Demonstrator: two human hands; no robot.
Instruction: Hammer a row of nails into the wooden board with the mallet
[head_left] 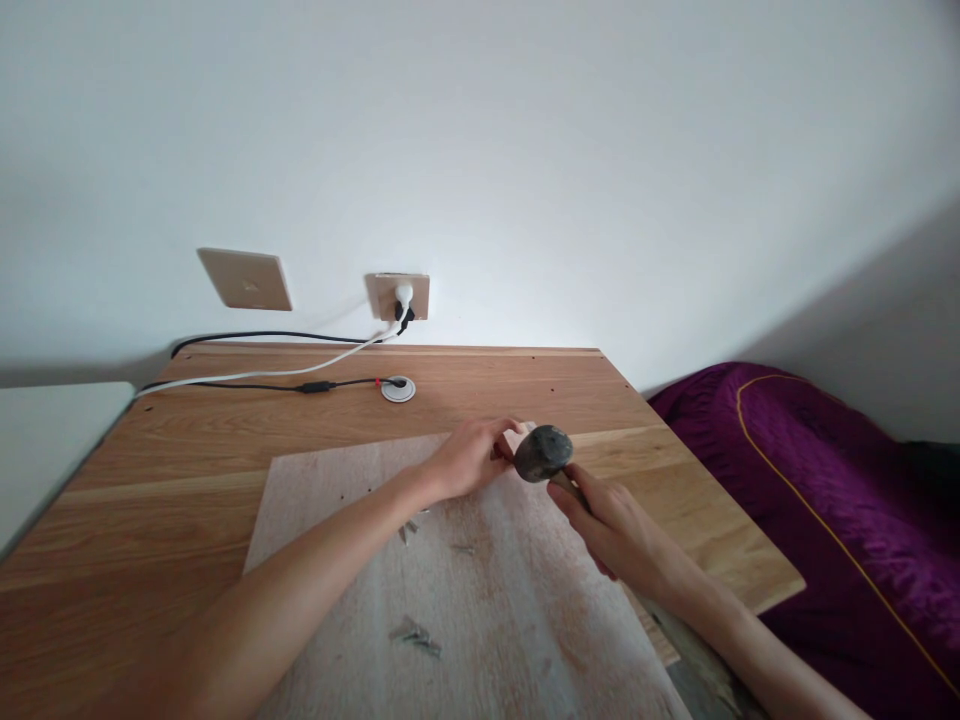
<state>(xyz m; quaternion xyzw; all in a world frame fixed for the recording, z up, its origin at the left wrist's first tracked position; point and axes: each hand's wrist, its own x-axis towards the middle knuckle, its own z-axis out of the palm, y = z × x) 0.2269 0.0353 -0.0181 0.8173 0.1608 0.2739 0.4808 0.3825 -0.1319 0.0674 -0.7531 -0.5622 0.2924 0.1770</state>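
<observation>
My right hand (pixel 611 528) is wrapped round the handle of a mallet with a dark rounded head (pixel 543 452). The head hovers just right of my left hand (pixel 474 457), near the far right corner of a pale thin board (pixel 480 590). My left hand rests on the board with its fingers pinched together at that corner, on something too small to make out. The board lies on a wooden table (pixel 187 460). Small nails (pixel 415 633) lie loose on the board near me, and a few more nails (pixel 409 528) lie by my left forearm.
A white and a black cable (pixel 262 377) run across the table's far side from a wall socket (pixel 398 296). A round white cable grommet (pixel 397 389) sits in the tabletop. A wall plate (pixel 245 279) is to the left. A purple bedspread (pixel 825 520) lies right of the table.
</observation>
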